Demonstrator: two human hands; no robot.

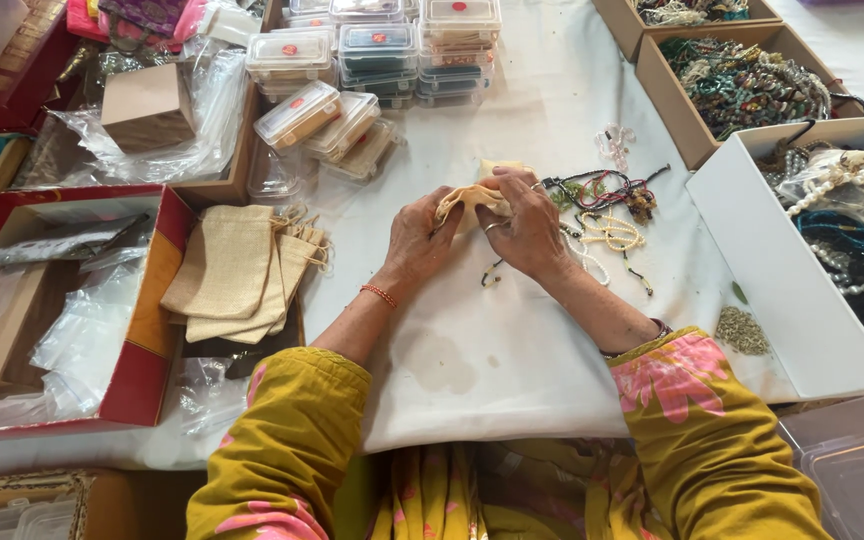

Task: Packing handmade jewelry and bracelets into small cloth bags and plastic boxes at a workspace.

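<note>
My left hand (pixel 414 240) and my right hand (pixel 529 225) meet over the white cloth (pixel 512 350), both gripping a small beige drawstring pouch (pixel 472 198) held between the fingers. A thin beaded strand (pixel 493 273) hangs below the hands. A red thread bracelet circles my left wrist and a ring sits on a right finger. Just right of the hands lie loose bead necklaces and bracelets (pixel 607 205), some dark, some cream.
A stack of beige pouches (pixel 237 270) lies to the left, beside a red box (pixel 142 330) of plastic bags. Clear lidded plastic cases (pixel 372 60) are stacked at the back. Boxes of beaded jewellery (pixel 742 85) and a white box (pixel 782 290) stand at right.
</note>
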